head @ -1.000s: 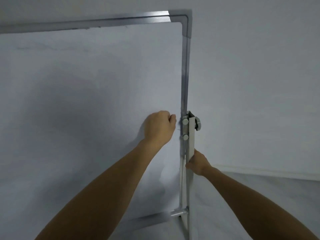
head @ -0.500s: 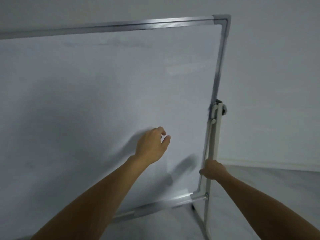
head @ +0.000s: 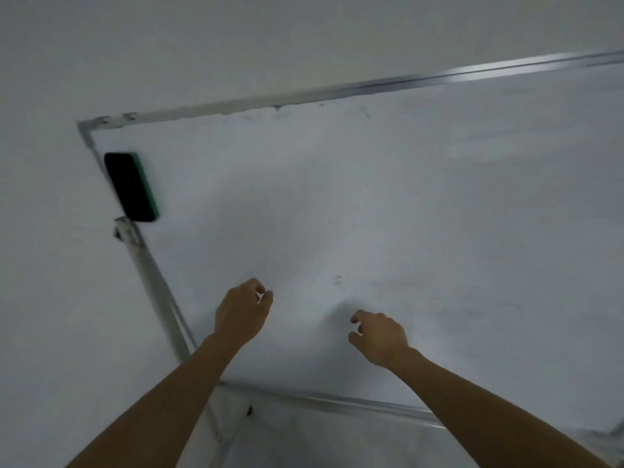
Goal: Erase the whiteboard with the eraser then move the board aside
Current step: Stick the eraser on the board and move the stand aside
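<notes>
- The whiteboard [head: 371,197] fills most of the view, tilted in the picture. The eraser [head: 131,187], black with a green edge, sits on the board face in the upper left corner, just above the top of the stand post [head: 152,282].
- The surface looks almost clean. A small dark mark [head: 337,280] shows near the middle, just above your hands, and faint smudges lie along the top edge.
- If you want that mark gone, reach your left hand [head: 242,314] up to the eraser, take it by its long sides, and wipe with the pad flat on the board.
- If you judge the erasing done, grip the frame rather than the face: one hand on the stand post, the other on the bottom rail [head: 337,398]. Push low and evenly so the stand does not twist or tip.
- Your left hand hangs in front of the board with its fingers loosely curled, thumb and forefinger nearly meeting, and holds nothing.
- Your right hand [head: 380,336] is lower and to the right, fingers loosely bent towards the board, also holding nothing. I cannot tell whether either hand touches the surface.
- Both forearms reach forward and up from the bottom of the view, well apart.
</notes>
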Demonstrator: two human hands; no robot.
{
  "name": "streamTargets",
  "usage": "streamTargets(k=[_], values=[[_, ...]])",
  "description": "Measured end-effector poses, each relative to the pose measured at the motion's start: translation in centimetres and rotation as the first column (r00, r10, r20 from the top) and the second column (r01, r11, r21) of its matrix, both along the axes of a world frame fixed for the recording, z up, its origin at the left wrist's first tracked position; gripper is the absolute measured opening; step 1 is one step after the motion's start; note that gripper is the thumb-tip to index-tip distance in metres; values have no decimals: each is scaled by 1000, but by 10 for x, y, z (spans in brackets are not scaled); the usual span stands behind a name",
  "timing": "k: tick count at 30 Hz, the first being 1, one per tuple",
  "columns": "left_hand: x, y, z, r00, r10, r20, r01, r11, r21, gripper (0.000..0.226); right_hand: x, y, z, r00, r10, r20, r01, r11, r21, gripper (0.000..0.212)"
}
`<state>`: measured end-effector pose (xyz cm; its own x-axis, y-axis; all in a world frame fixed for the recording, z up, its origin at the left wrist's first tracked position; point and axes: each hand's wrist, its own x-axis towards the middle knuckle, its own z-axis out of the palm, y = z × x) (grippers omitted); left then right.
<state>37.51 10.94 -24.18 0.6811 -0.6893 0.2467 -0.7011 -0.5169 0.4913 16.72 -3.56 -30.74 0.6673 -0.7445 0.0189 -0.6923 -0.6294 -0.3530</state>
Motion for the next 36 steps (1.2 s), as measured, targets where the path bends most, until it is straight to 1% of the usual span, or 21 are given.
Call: streamTargets(k=[2,6,9,12,15,17,18,19,21,23,24,26,27,28,30,33,36], values=[[43,16,-5,996,82,-25,-83,996,-35,22,35,11,2,998,61,33,-60,998,-32,40],[118,31,-7,966,242,-92,-255,949,-187,34,100,21,-4,978,189,89,-182,980,-80,38],[178,39,1,913,340,-227,-398,867,-300,43,151,24,-6,958,260,123,-247,962,-112,38],[233,44,15,860,380,-341,-497,780,-382,51,199,27,-6,940,306,152,-286,948,-141,38],[277,48,27,806,386,-449,-577,684,-448,59,234,28,-6,935,311,172,-287,946,-152,37],[309,51,32,762,323,-561,-617,625,-478,63,255,30,-10,940,296,171,-273,951,-148,37],[330,49,34,740,263,-619,-626,607,-490,65,265,30,-12,945,277,177,-253,956,-147,36],[348,47,36,707,189,-682,-640,583,-501,67,273,30,-14,947,258,191,-233,961,-147,34],[376,37,38,645,14,-764,-628,581,-519,66,287,28,-19,955,191,229,-161,977,-143,31],[392,23,38,589,-128,-798,-603,588,-539,54,297,30,-27,963,95,253,-63,989,-131,28],[395,18,37,560,-169,-811,-615,572,-543,48,301,33,-30,966,52,251,-24,994,-111,27],[406,-1,36,525,-236,-818,-601,578,-552,36,316,43,-42,967,-67,245,76,997,-28,27],[411,-6,34,520,-272,-810,-579,584,-569,30,322,48,-47,964,-117,239,117,993,14,29],[414,-13,35,497,-306,-812,-549,614,-567,24,327,51,-50,959,-172,226,166,985,45,31],[420,-28,30,473,-356,-806,-481,662,-575,20,328,53,-53,945,-252,207,237,967,96,37],[417,-52,23,434,-441,-786,-358,716,-599,19,323,50,-49,906,-386,171,369,921,125,43],[397,-76,24,389,-484,-784,-262,757,-598,16,307,40,-41,848,-501,169,488,865,117,48]])
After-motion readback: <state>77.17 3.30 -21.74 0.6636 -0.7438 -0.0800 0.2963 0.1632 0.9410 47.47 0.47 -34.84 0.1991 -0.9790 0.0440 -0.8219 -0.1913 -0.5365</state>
